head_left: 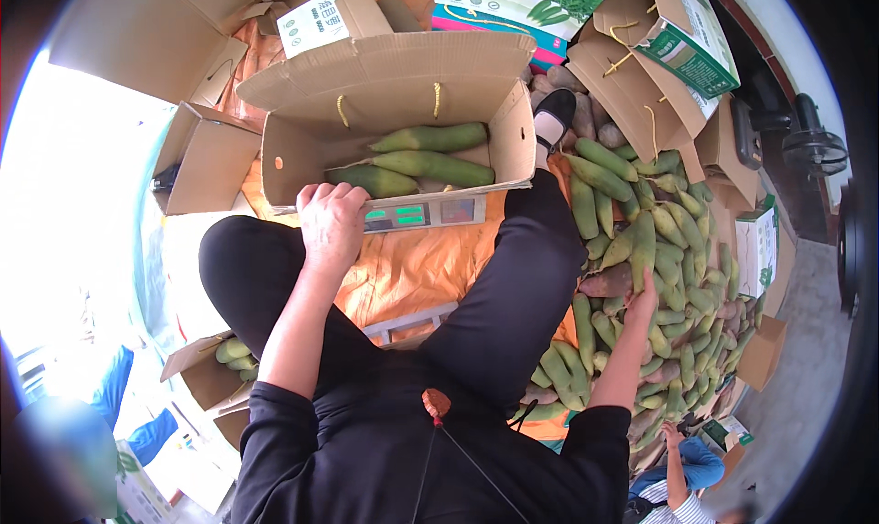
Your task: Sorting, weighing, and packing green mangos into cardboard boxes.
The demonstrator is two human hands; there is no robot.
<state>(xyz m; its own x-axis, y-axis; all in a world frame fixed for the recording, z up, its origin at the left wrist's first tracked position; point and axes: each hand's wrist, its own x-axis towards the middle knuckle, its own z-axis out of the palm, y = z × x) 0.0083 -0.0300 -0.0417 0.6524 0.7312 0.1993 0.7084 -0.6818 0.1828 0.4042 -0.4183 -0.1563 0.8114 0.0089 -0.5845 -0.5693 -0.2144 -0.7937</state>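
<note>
In front of me an open cardboard box (394, 64) with yellow rope handles holds several long green radishes (430, 165). It rests on a digital scale (426, 214) with a lit green display. My left hand (331, 217) is closed over the box's near edge, fingers curled inside beside the lowest radish. Out to the right, my right hand (644, 300) is closed round the lower end of a green radish (644, 245) at the edge of a big radish pile (678, 318). A reddish-brown root (609, 281) lies beside that hand.
Orange sheeting (403, 272) covers the floor between my knees. Open cartons (632, 84) stand at the upper right, and another carton (206, 162) is left of the box. A small carton of radishes (215, 373) sits by my left leg. Another person (682, 474) reaches toward the pile at lower right.
</note>
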